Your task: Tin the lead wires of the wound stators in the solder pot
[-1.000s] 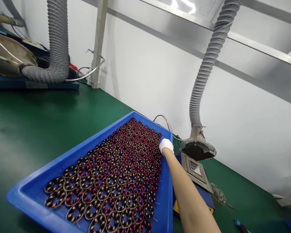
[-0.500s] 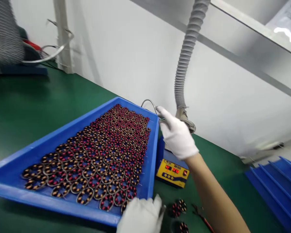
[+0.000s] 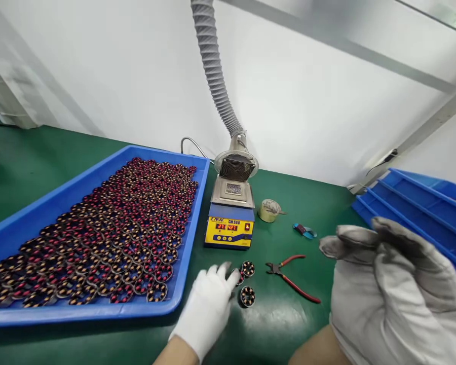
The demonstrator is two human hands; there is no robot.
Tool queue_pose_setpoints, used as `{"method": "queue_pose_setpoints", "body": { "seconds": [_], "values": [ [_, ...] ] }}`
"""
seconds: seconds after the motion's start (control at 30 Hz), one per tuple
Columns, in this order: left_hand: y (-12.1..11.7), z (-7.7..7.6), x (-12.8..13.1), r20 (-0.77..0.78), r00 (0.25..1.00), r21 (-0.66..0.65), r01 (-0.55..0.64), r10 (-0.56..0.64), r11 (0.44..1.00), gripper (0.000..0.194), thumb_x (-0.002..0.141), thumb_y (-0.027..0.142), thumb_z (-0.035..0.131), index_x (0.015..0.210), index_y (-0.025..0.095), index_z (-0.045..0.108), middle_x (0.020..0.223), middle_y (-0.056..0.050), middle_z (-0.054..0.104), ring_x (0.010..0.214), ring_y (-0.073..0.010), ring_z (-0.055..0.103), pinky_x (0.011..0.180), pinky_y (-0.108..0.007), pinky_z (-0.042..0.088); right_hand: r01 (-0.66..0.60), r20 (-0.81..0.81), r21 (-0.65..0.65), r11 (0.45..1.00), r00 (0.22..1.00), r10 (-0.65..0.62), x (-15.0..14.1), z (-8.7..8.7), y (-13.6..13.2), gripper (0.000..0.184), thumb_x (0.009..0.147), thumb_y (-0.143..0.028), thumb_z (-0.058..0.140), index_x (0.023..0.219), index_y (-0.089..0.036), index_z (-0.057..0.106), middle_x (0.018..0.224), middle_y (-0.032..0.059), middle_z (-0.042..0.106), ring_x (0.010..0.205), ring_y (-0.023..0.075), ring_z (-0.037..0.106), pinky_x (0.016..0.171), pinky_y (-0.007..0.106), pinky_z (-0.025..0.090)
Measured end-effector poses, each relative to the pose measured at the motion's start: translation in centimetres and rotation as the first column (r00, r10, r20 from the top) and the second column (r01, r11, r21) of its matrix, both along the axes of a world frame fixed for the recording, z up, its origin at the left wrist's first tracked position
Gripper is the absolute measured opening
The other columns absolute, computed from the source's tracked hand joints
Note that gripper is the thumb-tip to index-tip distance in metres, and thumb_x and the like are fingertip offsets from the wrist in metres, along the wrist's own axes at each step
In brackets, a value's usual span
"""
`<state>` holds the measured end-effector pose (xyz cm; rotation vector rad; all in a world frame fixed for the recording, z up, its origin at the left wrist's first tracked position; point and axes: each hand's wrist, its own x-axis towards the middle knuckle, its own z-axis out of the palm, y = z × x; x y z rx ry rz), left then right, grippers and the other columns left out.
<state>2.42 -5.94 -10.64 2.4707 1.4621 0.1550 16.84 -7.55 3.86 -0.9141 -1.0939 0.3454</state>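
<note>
My left hand (image 3: 209, 304), in a white glove, reaches over the green bench with its fingertips closed on a small wound stator (image 3: 240, 277), partly hidden by the fingers. Two more stators, an upper one (image 3: 248, 268) and a lower one (image 3: 247, 296), sit close to its right. Raised near the camera on the right is my right hand (image 3: 399, 299), its glove grey-stained, fingers loosely bent and apart, with nothing visible in it. Red-handled side cutters (image 3: 289, 274) lie open between the hands.
A blue tray (image 3: 192, 243) on the left holds many wound stators. Behind my left hand stands a yellow-fronted solder pot (image 3: 230, 228) beneath a fume hose (image 3: 216, 66). A round tin (image 3: 269, 210), a blue-handled small tool (image 3: 304, 231) and stacked blue trays (image 3: 414, 213) are to the right.
The view has swung right and levelled. My right hand has come back from near the hose to close before the camera. My left hand has moved from the tray's corner to the loose stators.
</note>
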Motion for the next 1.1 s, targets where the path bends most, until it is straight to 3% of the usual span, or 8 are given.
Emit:
{"method": "queue_pose_setpoints", "body": {
  "seconds": [0.17, 0.3, 0.43, 0.5, 0.57, 0.73, 0.87, 1.1],
  "values": [
    [1.9, -1.9, 0.4, -0.040, 0.995, 0.057, 0.096, -0.093, 0.994, 0.025, 0.081, 0.010, 0.046, 0.100, 0.020, 0.060, 0.123, -0.010, 0.057, 0.111, -0.0288, 0.052, 0.082, -0.041, 0.044, -0.278, 0.086, -0.078, 0.957, 0.955, 0.284, 0.0, -0.1, -0.2, 0.022, 0.087, -0.022, 0.054, 0.104, -0.030, 0.065, 0.085, 0.0001, 0.070, 0.077, 0.0161, 0.067, 0.068, 0.027, 0.059],
    [2.3, 1.0, -0.3, 0.032, 0.999, 0.238, 0.031, -0.040, 0.971, 0.023, 0.080, 0.007, 0.047, 0.097, 0.019, 0.057, 0.121, -0.007, 0.059, 0.111, -0.0232, 0.052, 0.087, -0.038, 0.043, -0.265, -0.006, -0.081, 0.961, 0.964, 0.266, 0.2, -1.5, 2.3, 0.018, 0.084, -0.019, 0.059, 0.097, -0.029, 0.069, 0.091, -0.0005, 0.071, 0.083, 0.0135, 0.067, 0.076, 0.021, 0.055],
    [3.4, 6.6, -0.6, 0.399, 0.909, 0.747, -0.247, -0.119, 0.617, 0.016, 0.077, 0.014, 0.057, 0.089, 0.021, 0.052, 0.108, -0.007, 0.061, 0.107, -0.0211, 0.051, 0.085, -0.035, 0.043, -0.491, -0.304, -0.127, 0.862, 0.847, 0.437, -0.5, -2.9, 5.9, 0.024, 0.080, -0.028, 0.064, 0.103, -0.025, 0.064, 0.107, 0.0050, 0.067, 0.098, 0.0180, 0.062, 0.088, 0.028, 0.050],
    [4.1, 8.7, -0.3, 0.434, 0.886, 0.838, -0.331, -0.163, 0.434, 0.018, 0.073, 0.015, 0.062, 0.087, 0.022, 0.052, 0.109, -0.007, 0.057, 0.108, -0.0234, 0.049, 0.084, -0.036, 0.043, -0.681, -0.422, -0.106, 0.725, 0.690, 0.587, -1.1, -3.4, 7.0, 0.029, 0.075, -0.035, 0.069, 0.100, -0.022, 0.065, 0.104, 0.0088, 0.067, 0.096, 0.0228, 0.063, 0.088, 0.036, 0.049],
    [4.7, 9.6, 0.2, 0.436, 0.886, 0.860, -0.357, -0.159, 0.365, 0.019, 0.072, 0.017, 0.063, 0.088, 0.022, 0.053, 0.113, -0.007, 0.052, 0.110, -0.0254, 0.047, 0.085, -0.037, 0.042, -0.784, -0.459, -0.078, 0.616, 0.577, 0.676, -1.5, -3.8, 7.7, 0.030, 0.068, -0.039, 0.074, 0.090, -0.019, 0.067, 0.093, 0.0099, 0.069, 0.087, 0.0253, 0.065, 0.085, 0.040, 0.050],
    [5.2, 8.9, 0.6, 0.605, 0.783, 0.732, -0.476, -0.144, 0.487, 0.051, 0.082, 0.046, 0.049, 0.123, 0.017, 0.041, 0.131, -0.015, 0.040, 0.113, -0.0268, 0.046, 0.087, -0.039, 0.042, -0.715, -0.432, -0.071, 0.696, 0.650, 0.625, -1.9, -4.1, 7.7, 0.029, 0.060, -0.036, 0.080, 0.079, -0.018, 0.069, 0.086, 0.0089, 0.069, 0.078, 0.0235, 0.065, 0.075, 0.035, 0.053],
    [5.6, 8.6, -0.8, 0.559, 0.783, 0.688, -0.255, -0.272, 0.679, 0.037, 0.091, 0.042, 0.034, 0.122, 0.024, 0.042, 0.113, -0.006, 0.060, 0.106, -0.0179, 0.054, 0.088, -0.032, 0.042, -0.652, -0.416, -0.103, 0.751, 0.714, 0.563, -2.4, -4.0, 7.2, 0.031, 0.056, -0.031, 0.083, 0.080, -0.020, 0.066, 0.080, 0.0056, 0.068, 0.075, 0.0195, 0.063, 0.072, 0.030, 0.052],
    [6.1, 9.2, -2.7, 0.399, 0.862, 0.796, -0.158, -0.311, 0.585, 0.025, 0.085, 0.027, 0.048, 0.109, 0.020, 0.050, 0.106, -0.008, 0.063, 0.102, -0.0184, 0.056, 0.086, -0.031, 0.042, -0.678, -0.413, -0.156, 0.718, 0.705, 0.576, -3.3, -4.5, 7.3, 0.044, 0.048, -0.035, 0.087, 0.083, -0.020, 0.065, 0.082, 0.0044, 0.067, 0.072, 0.0147, 0.062, 0.069, 0.024, 0.050]
  ]
}}
